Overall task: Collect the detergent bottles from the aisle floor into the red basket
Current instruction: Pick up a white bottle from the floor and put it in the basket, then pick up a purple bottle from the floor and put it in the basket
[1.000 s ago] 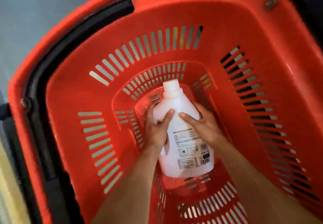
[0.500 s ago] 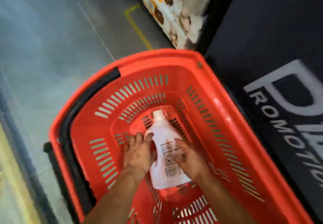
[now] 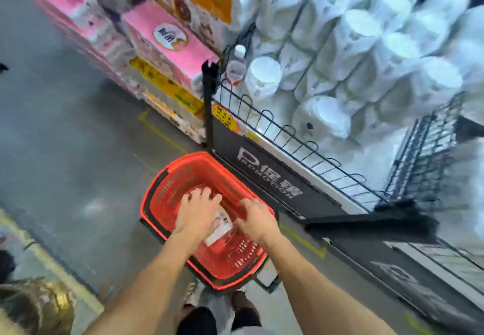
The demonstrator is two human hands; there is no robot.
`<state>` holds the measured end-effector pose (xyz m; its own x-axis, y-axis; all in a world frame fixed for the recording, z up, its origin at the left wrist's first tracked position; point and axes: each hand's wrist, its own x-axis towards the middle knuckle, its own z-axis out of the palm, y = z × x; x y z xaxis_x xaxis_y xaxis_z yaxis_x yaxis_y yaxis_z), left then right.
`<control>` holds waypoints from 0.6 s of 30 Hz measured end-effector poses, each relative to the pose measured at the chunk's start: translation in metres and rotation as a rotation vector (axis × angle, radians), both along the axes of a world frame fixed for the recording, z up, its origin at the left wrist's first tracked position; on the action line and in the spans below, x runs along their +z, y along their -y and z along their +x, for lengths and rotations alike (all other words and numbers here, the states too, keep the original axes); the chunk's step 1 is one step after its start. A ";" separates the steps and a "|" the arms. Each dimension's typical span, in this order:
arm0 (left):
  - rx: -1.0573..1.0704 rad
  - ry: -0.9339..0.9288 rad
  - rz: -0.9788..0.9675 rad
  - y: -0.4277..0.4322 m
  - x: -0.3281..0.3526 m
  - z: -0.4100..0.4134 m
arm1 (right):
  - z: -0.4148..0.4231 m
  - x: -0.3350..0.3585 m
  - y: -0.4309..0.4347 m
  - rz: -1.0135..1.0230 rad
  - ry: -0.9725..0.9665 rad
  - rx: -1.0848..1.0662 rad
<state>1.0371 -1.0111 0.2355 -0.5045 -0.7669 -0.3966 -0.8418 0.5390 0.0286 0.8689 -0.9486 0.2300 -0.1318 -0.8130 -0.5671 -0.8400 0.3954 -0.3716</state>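
Observation:
The red basket (image 3: 167, 190) stands on the grey aisle floor against a black promotion bin. A white detergent bottle (image 3: 221, 226) lies on the basket's bottom, label up, mostly hidden under my hands. My left hand (image 3: 197, 213) hovers above it with fingers spread and holds nothing. My right hand (image 3: 255, 219) is just right of it over the basket's right rim, fingers loosely bent and empty. The picture is blurred by motion.
A black wire-fenced promotion bin (image 3: 288, 135) full of white wrapped packs stands right of the basket. Stacked pink and yellow boxes (image 3: 162, 46) line the far side. Grey floor (image 3: 65, 151) stretches left. My feet (image 3: 209, 306) show below the basket.
Both hands have let go of the white bottle and lifted out of the basket. The view has pulled far back and up, so the shelves and bin come into sight.

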 end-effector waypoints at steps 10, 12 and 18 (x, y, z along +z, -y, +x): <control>-0.479 -0.073 -0.183 -0.040 0.127 -0.064 | -0.040 0.158 -0.134 -0.096 -0.349 -0.340; -0.603 -0.082 -0.196 -0.063 0.138 -0.095 | -0.064 0.178 -0.180 -0.095 -0.397 -0.469; -1.002 -0.191 -0.265 -0.181 0.168 -0.205 | -0.098 0.215 -0.369 -0.055 -0.435 -0.876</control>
<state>0.8322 -0.8304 0.4033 -0.9921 -0.0155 -0.1246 -0.0022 0.9943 -0.1068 0.7708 -0.5796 0.4455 -0.8900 -0.3514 -0.2904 -0.3255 0.9359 -0.1349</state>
